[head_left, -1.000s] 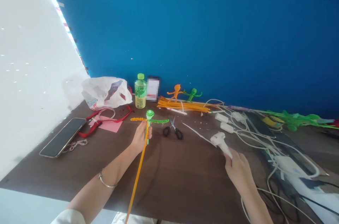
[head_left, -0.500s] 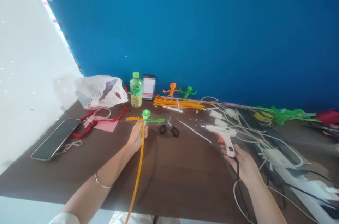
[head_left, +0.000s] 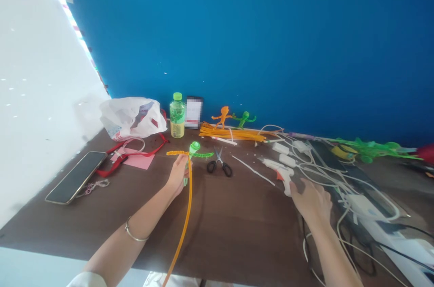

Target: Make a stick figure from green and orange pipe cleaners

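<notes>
My left hand [head_left: 178,174] is closed around a small pipe-cleaner figure [head_left: 194,148] with a green coiled head, one orange twisted arm and one green. A long orange pipe cleaner [head_left: 188,214] hangs from the figure past the table's front edge. On the right, a white hot glue gun [head_left: 278,169] with an orange trigger lies on the table, its nozzle to the left. My right hand [head_left: 312,201] is palm down at the handle's end, fingers loosely apart; the thumb side touches or nearly touches the handle. Scissors [head_left: 219,164] lie spread between my hands.
Behind are a green-capped bottle [head_left: 177,117], an orange pipe-cleaner bundle [head_left: 233,133], and an orange figure [head_left: 223,116] and a green figure [head_left: 244,119]. A phone [head_left: 76,177], pink paper [head_left: 139,161] and plastic bag [head_left: 130,117] lie left. White cables [head_left: 325,176] tangle at right.
My right hand has turned from holding the glue gun by its handle to palm down, and the gun now lies on the table. The left hand keeps the figure, whose head has tilted right.
</notes>
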{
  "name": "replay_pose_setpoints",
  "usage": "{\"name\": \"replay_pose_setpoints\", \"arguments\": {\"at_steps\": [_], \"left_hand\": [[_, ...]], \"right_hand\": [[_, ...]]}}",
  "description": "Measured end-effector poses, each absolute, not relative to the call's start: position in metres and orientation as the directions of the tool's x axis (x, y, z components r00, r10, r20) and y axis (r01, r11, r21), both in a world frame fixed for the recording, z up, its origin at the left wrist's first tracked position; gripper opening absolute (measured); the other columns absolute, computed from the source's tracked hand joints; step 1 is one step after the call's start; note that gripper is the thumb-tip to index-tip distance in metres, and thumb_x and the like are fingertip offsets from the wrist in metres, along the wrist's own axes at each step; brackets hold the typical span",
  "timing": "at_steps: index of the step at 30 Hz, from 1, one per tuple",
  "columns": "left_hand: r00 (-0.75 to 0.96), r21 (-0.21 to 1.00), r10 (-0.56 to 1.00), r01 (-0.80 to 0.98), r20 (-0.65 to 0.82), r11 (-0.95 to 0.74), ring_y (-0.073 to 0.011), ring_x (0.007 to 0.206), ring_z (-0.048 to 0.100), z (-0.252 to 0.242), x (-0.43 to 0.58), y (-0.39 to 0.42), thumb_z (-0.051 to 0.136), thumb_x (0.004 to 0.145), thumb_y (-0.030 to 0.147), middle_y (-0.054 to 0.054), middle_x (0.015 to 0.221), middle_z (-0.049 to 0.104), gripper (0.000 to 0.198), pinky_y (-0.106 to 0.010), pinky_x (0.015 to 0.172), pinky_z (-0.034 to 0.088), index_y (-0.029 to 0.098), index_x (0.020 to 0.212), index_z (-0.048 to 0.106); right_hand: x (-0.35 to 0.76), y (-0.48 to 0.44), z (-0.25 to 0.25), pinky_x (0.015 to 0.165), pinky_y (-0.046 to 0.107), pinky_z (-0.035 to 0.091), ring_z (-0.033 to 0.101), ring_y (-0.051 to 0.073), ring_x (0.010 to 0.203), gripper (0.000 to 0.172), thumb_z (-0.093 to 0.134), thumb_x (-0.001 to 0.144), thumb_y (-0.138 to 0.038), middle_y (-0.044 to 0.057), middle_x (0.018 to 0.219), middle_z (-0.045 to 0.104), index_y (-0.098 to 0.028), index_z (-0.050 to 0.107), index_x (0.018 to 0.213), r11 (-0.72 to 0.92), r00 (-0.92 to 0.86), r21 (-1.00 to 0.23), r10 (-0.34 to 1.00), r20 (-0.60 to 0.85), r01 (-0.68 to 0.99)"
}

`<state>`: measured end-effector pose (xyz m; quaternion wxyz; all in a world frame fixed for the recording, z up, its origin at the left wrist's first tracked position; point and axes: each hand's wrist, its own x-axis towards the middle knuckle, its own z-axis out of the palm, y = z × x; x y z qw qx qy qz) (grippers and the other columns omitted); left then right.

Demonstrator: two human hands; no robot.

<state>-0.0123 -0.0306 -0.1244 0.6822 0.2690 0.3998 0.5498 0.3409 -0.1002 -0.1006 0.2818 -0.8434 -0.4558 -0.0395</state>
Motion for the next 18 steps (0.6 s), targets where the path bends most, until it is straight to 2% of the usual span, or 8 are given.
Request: {"name": "replay_pose_setpoints", "arguments": {"at_steps": [1, 3, 6, 8, 11, 14, 15, 18], "left_hand": [[0.067, 0.814, 0.965, -0.525, -0.252, 0.249, -0.0005, 0.038, 0.026, -0.125, -0.012, -0.031, 0.06, 0.068, 0.039, 0.007, 0.056, 0.038, 0.028, -0.014, 0.037, 0.017, 0.019, 0.071, 0.04], [0.061, 0.821, 0.966, -0.516, -0.25, 0.245, -0.0007, 0.038, 0.026, -0.125, -0.011, -0.031, 0.059, 0.068, 0.04, 0.007, 0.056, 0.038, 0.029, -0.015, 0.037, 0.017, 0.019, 0.071, 0.041], [0.053, 0.827, 0.967, -0.509, -0.248, 0.24, -0.0013, 0.04, 0.028, -0.124, -0.01, -0.032, 0.059, 0.068, 0.041, 0.007, 0.056, 0.039, 0.029, -0.015, 0.039, 0.019, 0.019, 0.073, 0.042], [0.044, 0.83, 0.967, -0.505, -0.249, 0.237, -0.0018, 0.041, 0.031, -0.123, -0.011, -0.033, 0.06, 0.067, 0.042, 0.007, 0.058, 0.041, 0.029, -0.015, 0.039, 0.02, 0.02, 0.075, 0.042], [0.04, 0.829, 0.962, -0.498, -0.27, 0.254, -0.0018, 0.041, 0.031, -0.123, -0.011, -0.033, 0.059, 0.067, 0.042, 0.006, 0.059, 0.043, 0.03, -0.015, 0.04, 0.019, 0.02, 0.073, 0.04], [0.048, 0.834, 0.958, -0.48, -0.283, 0.271, -0.0012, 0.039, 0.028, -0.122, -0.011, -0.032, 0.057, 0.068, 0.043, 0.006, 0.058, 0.042, 0.03, -0.016, 0.04, 0.019, 0.019, 0.071, 0.039], [0.049, 0.839, 0.958, -0.471, -0.281, 0.27, -0.0012, 0.04, 0.028, -0.122, -0.011, -0.032, 0.057, 0.068, 0.043, 0.006, 0.059, 0.043, 0.03, -0.016, 0.04, 0.019, 0.019, 0.071, 0.039], [0.044, 0.849, 0.96, -0.458, -0.276, 0.265, -0.0015, 0.04, 0.03, -0.121, -0.011, -0.032, 0.056, 0.069, 0.044, 0.005, 0.06, 0.042, 0.029, -0.016, 0.04, 0.019, 0.019, 0.071, 0.039]], "right_hand": [[0.326, -0.099, -0.096, 0.074, 0.05, 0.042, 0.056, 0.033, 0.085, 0.035, 0.05, 0.067, -0.036, 0.02, 0.09, 0.06, -0.011, 0.062, 0.089, -0.401, 0.537, -0.38, 0.751, 0.384, 0.834], [0.282, -0.099, -0.089, 0.07, 0.04, 0.045, 0.059, 0.025, 0.075, 0.032, 0.04, 0.075, -0.031, 0.015, 0.086, 0.062, -0.011, 0.06, 0.09, -0.192, 0.387, -0.428, 0.813, 0.435, 0.883], [0.206, -0.099, -0.084, 0.061, 0.028, 0.046, 0.058, 0.017, 0.064, 0.025, 0.037, 0.081, -0.029, 0.006, 0.077, 0.064, -0.018, 0.06, 0.083, 0.19, 0.002, -0.489, 0.931, 0.365, 0.851], [0.178, -0.092, -0.083, 0.059, 0.026, 0.043, 0.057, 0.015, 0.062, 0.024, 0.039, 0.081, -0.026, 0.003, 0.072, 0.064, -0.021, 0.061, 0.076, 0.326, -0.201, -0.397, 0.924, 0.324, 0.858], [0.2, -0.061, -0.083, 0.067, 0.029, 0.042, 0.058, 0.018, 0.072, 0.024, 0.04, 0.08, -0.023, 0.006, 0.078, 0.064, -0.019, 0.062, 0.075, 0.211, -0.103, -0.265, 0.923, 0.371, 0.941], [0.268, -0.017, -0.081, 0.065, 0.033, 0.042, 0.059, 0.023, 0.076, 0.029, 0.037, 0.078, -0.019, 0.014, 0.085, 0.065, -0.012, 0.064, 0.086, -0.189, 0.223, -0.137, 0.926, 0.304, 0.972], [0.29, -0.004, -0.081, 0.063, 0.035, 0.041, 0.059, 0.025, 0.075, 0.031, 0.037, 0.078, -0.019, 0.015, 0.084, 0.065, -0.011, 0.065, 0.087, -0.2, 0.205, -0.045, 0.96, 0.19, 0.979], [0.328, 0.024, -0.079, 0.064, 0.034, 0.04, 0.059, 0.025, 0.07, 0.02, 0.048, 0.07, -0.017, 0.011, 0.072, 0.066, -0.014, 0.068, 0.069, -0.082, 0.082, 0.009, 0.996, 0.034, 0.997]]}}
